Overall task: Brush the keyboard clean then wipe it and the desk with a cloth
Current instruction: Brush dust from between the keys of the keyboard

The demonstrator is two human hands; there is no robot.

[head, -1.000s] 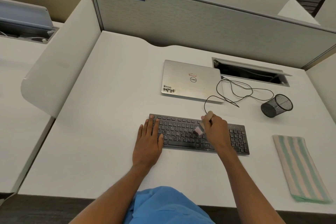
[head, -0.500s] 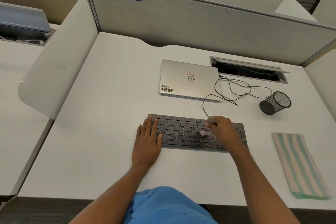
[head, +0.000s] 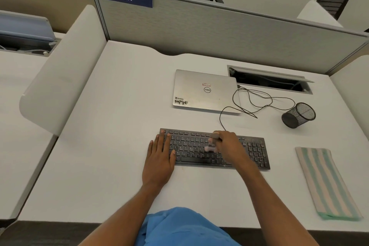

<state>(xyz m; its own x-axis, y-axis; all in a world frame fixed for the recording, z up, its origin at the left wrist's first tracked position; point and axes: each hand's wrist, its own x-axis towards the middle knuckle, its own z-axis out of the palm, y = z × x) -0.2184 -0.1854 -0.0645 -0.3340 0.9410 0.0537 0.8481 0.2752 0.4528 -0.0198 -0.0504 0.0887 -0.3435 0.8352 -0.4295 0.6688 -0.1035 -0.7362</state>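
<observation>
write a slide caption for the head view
Right hand holds a small brush on the black keyboard, left hand flat on its left end, striped cloth lying at right.

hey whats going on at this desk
A person is cleaning a black keyboard. The right hand grips a small brush with its bristles down on the middle keys, while the left hand lies flat on the keyboard's left end, likely steadying it. The striped cloth lies folded on the desk to the right, untouched, so wiping has not begun.
</observation>
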